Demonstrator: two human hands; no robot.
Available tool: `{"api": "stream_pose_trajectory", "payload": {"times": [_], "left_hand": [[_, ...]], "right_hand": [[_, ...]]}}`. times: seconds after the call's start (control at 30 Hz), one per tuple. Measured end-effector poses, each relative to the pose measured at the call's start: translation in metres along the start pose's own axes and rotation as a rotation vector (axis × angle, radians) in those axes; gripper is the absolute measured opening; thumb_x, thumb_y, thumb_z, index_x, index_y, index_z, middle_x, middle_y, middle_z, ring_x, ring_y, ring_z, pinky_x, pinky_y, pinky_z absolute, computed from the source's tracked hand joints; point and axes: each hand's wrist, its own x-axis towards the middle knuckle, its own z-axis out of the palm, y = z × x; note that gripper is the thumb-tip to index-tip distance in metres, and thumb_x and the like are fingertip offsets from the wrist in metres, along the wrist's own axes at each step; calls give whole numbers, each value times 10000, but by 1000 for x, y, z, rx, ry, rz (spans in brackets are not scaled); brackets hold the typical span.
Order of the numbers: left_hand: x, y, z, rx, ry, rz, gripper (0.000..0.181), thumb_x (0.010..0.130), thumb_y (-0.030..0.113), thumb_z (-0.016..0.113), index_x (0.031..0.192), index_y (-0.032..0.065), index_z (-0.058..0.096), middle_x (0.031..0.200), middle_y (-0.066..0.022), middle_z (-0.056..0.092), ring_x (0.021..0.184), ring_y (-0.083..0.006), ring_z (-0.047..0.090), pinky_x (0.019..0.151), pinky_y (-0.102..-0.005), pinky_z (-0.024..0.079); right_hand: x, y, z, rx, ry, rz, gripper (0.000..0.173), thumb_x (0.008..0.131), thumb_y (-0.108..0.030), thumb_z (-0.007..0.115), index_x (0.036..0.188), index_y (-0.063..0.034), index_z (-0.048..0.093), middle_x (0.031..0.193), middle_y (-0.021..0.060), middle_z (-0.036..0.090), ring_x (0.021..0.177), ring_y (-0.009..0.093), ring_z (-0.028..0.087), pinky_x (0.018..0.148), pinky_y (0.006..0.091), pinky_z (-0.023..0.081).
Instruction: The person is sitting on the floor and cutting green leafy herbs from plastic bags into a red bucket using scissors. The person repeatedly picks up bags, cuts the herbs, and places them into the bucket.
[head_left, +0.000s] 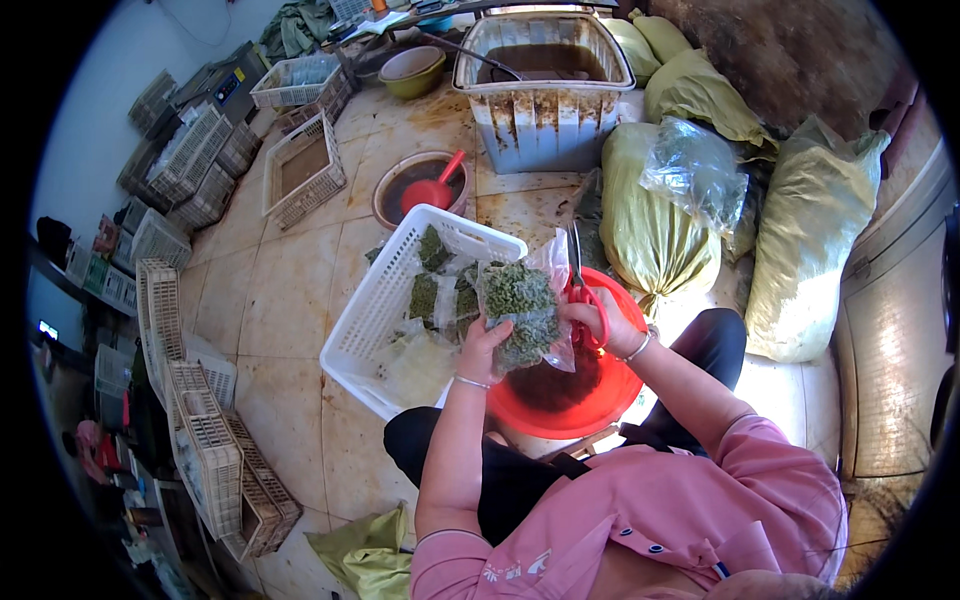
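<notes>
My left hand (482, 349) grips a clear plastic bag (519, 304) packed with green, crumbly plant material. In my right hand (619, 328) is a pair of scissors (598, 313) with red handles, the blades pointing up and away beside the bag's right edge. Below both hands stands a red plastic basin (574, 427) holding dark brown material, partly covered by the bag and my right hand. To the left, a white perforated plastic basket (358, 319) holds several similar green bags (424, 296) and some loose clear plastic film (416, 367).
Beyond the basket is a basin (381, 196) of dark liquid with a red dipper (427, 196). A large stained tub (540, 124) stands farther back. Full woven sacks (660, 225) line the right side. Plastic crates (206, 442) stand on the left, and a yellowish sack (367, 551) lies on the tiles.
</notes>
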Motion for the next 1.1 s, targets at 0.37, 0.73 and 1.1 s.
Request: {"api": "stream_pose_trajectory", "payload": {"times": [0.37, 0.73, 1.1], "left_hand": [[6, 0, -1, 159, 192, 116, 473, 843, 219, 662, 1229, 0, 498, 1068, -82, 622, 916, -154, 611, 822, -302, 498], [-3, 6, -3, -186, 49, 104, 398, 871, 222, 614, 1193, 6, 521, 1065, -78, 628, 928, -161, 625, 835, -317, 506], [-13, 17, 0, -73, 223, 160, 306, 846, 162, 634, 1092, -13, 584, 987, -88, 648, 837, -191, 641, 757, -339, 535]], "right_hand": [[8, -25, 36, -8, -9, -31, 39, 794, -24, 531, 764, -36, 552, 710, -4, 546, 626, 92, 523, 552, 229, 411], [10, -11, 42, 307, -78, -39, 55, 783, -55, 543, 837, -47, 537, 733, -10, 516, 617, 96, 504, 545, 235, 400], [35, 26, 13, -751, 156, -177, 142, 730, -47, 552, 855, 5, 590, 613, 19, 515, 602, 77, 479, 549, 279, 431]]}}
